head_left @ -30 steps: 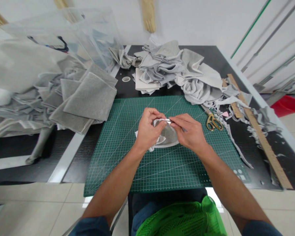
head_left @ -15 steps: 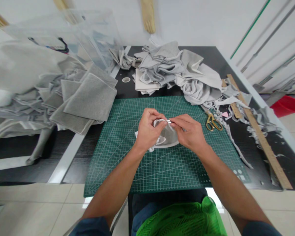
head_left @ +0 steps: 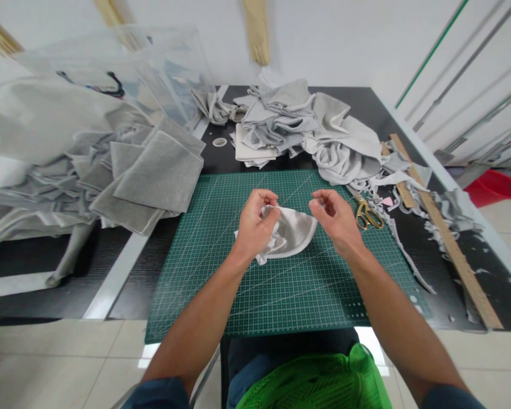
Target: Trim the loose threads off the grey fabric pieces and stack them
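The piece of grey cloth (head_left: 296, 227) lies between the two hands, its long axis running roughly crosswise, from the left hand (head_left: 254, 222) out toward the right hand (head_left: 335, 218). The left hand is the nearer one and is in contact with it: thumb and fingers pinch the bunched left end. The rounded right end reaches to just beside the fingertips of the right hand, slightly nearer the body than they are, with a narrow gap between cloth and fingers.

The right hand is off the cloth, its fingers curled and the thumb drawn close to the index finger; whether something thin or small sits in that pinch I cannot tell. The cloth's white edging (head_left: 303, 250) bows along the side facing the body, while crumpled folds gather beside the left palm.

Below both hands spreads the green cutting mat (head_left: 281, 301), on the dark counter (head_left: 366, 102). Just to the right of the right hand lie gold-handled scissors (head_left: 368, 216), and well beyond those a long wooden ruler (head_left: 449, 241). Stacked grey pieces (head_left: 159, 170) lie out to the left of the left hand; a loose fabric heap (head_left: 289, 116) sits ahead of both.
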